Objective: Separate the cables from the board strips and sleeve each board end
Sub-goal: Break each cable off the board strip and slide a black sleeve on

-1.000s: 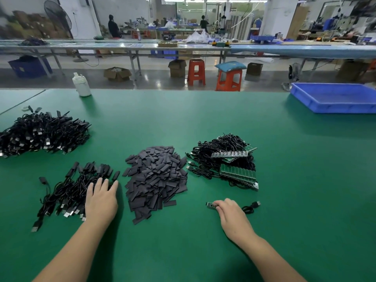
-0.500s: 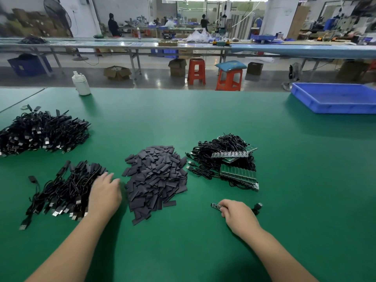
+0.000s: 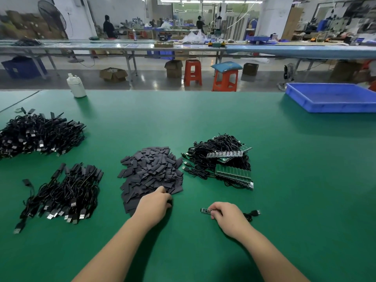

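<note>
Right hand (image 3: 227, 217): a small board end (image 3: 206, 210) is pinched between curled fingers and thumb, its free tip pointed toward the left hand; judged to be held out so a sleeve can be slid on.
Held cable (image 3: 253, 214): trails behind the right hand toward the right edge of the worktop, its plug lying flat; already separated from its strip.
Left hand (image 3: 155, 204): fingers are curled down into the near edge of the sleeve pile; whether a sleeve is actually gripped cannot be told, as the fingertips are hidden.
Sleeve pile (image 3: 151, 173): dark flat sleeves are heaped at mid-worktop, between the two cable heaps, judged placed within easy reach of both hands.
Board strips (image 3: 233, 173): green strips with cables attached are stacked just right of the sleeve pile; stock not yet separated.
Finished heap, near left (image 3: 63, 194): black cables with plugs toward the near edge, just left of the sleeve pile.
Finished heap, far left (image 3: 38, 135): a larger heap at the left edge.
Worktop (image 3: 305, 200): green mat; broad bare surface is left along the near edge and the whole right side, giving room for both forearms.
Blue tray (image 3: 329, 97): set at the far right corner, well apart from the work.
White bottle (image 3: 76, 85): upright at the far edge, left of centre, well apart from the piles.
</note>
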A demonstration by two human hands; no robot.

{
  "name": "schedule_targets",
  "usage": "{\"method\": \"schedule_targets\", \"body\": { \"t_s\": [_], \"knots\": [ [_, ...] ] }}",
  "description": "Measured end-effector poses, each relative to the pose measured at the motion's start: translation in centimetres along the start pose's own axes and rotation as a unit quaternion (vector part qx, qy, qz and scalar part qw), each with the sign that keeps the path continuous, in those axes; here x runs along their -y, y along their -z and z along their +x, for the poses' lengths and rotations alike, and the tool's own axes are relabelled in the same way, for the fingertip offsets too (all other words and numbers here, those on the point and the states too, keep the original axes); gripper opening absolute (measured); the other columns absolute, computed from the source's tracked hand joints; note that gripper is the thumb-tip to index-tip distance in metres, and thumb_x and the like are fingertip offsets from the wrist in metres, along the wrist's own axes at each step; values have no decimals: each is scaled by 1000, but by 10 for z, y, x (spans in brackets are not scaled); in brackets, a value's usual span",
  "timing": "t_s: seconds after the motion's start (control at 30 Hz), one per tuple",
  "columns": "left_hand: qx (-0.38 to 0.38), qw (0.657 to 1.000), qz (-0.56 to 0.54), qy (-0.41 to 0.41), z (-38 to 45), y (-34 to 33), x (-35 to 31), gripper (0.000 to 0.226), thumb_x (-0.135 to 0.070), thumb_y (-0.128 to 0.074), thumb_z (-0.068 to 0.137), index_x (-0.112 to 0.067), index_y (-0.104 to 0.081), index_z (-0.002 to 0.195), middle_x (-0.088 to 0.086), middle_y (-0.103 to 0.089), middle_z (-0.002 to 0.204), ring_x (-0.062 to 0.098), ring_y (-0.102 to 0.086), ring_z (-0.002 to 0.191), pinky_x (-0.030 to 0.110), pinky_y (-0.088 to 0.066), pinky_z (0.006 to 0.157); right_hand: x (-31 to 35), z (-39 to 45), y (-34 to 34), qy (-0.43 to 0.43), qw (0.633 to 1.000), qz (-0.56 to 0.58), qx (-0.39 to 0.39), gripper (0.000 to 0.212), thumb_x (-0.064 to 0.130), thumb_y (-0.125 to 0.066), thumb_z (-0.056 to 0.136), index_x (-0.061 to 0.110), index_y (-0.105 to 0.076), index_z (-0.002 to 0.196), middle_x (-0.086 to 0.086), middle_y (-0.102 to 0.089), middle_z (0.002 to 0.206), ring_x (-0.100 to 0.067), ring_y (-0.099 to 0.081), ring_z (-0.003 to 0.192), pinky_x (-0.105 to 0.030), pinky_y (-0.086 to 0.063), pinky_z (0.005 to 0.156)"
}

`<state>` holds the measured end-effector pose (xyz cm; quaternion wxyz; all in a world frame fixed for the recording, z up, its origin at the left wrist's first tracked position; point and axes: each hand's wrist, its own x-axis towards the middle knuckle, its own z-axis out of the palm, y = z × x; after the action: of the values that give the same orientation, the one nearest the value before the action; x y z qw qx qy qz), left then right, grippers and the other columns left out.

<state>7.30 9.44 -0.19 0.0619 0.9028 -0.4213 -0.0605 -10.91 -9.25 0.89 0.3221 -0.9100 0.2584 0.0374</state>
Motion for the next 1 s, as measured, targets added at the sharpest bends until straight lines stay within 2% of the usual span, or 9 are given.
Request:
{"method": "schedule_targets", "body": {
  "t_s": [0.13, 0.23, 0.37, 0.47, 0.6, 0.77, 0.83, 0.9, 1.0],
  "knots": [
    [22, 999, -19, 24, 3, 6, 0, 16, -29, -61, 94, -26, -64, 110, -3, -48, 113, 22, -61, 92, 35, -52, 79, -1, 1, 1, -12, 999, 29, 10, 18, 25, -50, 102, 34, -63, 94, 15, -62, 77, -2, -44, 52, -15, -35, 49],
    [48, 999, 5, 23, 6, 13, -4, 11, -21, -64, 91, -22, -59, 101, -1, -47, 110, 24, -59, 89, 38, -52, 76, 0, 5, 5, -30, 998, 44, 29, 15, 27, -53, 101, 34, -64, 94, 10, -65, 86, -8, -51, 66, -23, -41, 60],
    [57, 997, 45, -10, 10, 21, -11, 13, -20, -67, 87, -23, -57, 94, -3, -52, 104, 23, -53, 98, 36, -46, 71, 0, 8, 9, -50, 993, 89, 51, 18, 22, -56, 98, 31, -70, 91, 9, -71, 89, -9, -50, 67, -23, -41, 61],
    [53, 997, 49, -18, 11, 23, -11, 12, -24, -68, 87, -26, -56, 91, -5, -56, 102, 21, -51, 99, 33, -43, 69, -4, 8, 12, -66, 982, 167, 65, 18, 16, -58, 97, 26, -73, 95, 7, -75, 87, -12, -51, 71, -27, -44, 66],
    [37, 999, 17, -21, 10, 25, -7, 19, -28, -67, 88, -32, -49, 84, -8, -56, 90, 17, -47, 93, 32, -42, 67, -6, 10, 13, -76, 973, 199, 83, 21, 17, -55, 100, 26, -72, 108, 11, -73, 86, -11, -51, 72, -24, -44, 67],
    [-5, 979, -205, -2, 3, 27, -18, 16, -29, -70, 87, -35, -57, 83, -12, -58, 84, 7, -54, 83, 28, -48, 76, -7, 13, 11, -85, 973, 197, 86, 20, 18, -55, 99, 29, -71, 105, 11, -74, 86, -11, -50, 71, -21, -43, 62],
    [-1, 943, -331, 25, -2, 26, -26, 15, -24, -70, 89, -37, -62, 91, -8, -63, 77, 8, -63, 70, 25, -50, 69, -8, 13, 11, -86, 971, 203, 88, 19, 17, -58, 98, 30, -72, 99, 11, -75, 84, -12, -49, 71, -23, -42, 63],
    [17, 895, -444, 48, -8, 19, -34, 15, -18, -69, 91, -29, -66, 101, -2, -63, 70, 13, -65, 54, 21, -48, 57, -9, 13, 12, -84, 969, 212, 91, 18, 16, -60, 97, 28, -74, 95, 8, -76, 84, -13, -51, 72, -26, -43, 67],
    [44, 854, -510, 92, -15, 5, -45, 11, -11, -69, 91, -20, -71, 95, -2, -62, 58, 11, -56, 46, 20, -43, 51, -9, 12, 11, -79, 969, 219, 89, 18, 16, -62, 95, 27, -75, 91, 7, -76, 83, -13, -51, 72, -28, -43, 69]
  ]
}}
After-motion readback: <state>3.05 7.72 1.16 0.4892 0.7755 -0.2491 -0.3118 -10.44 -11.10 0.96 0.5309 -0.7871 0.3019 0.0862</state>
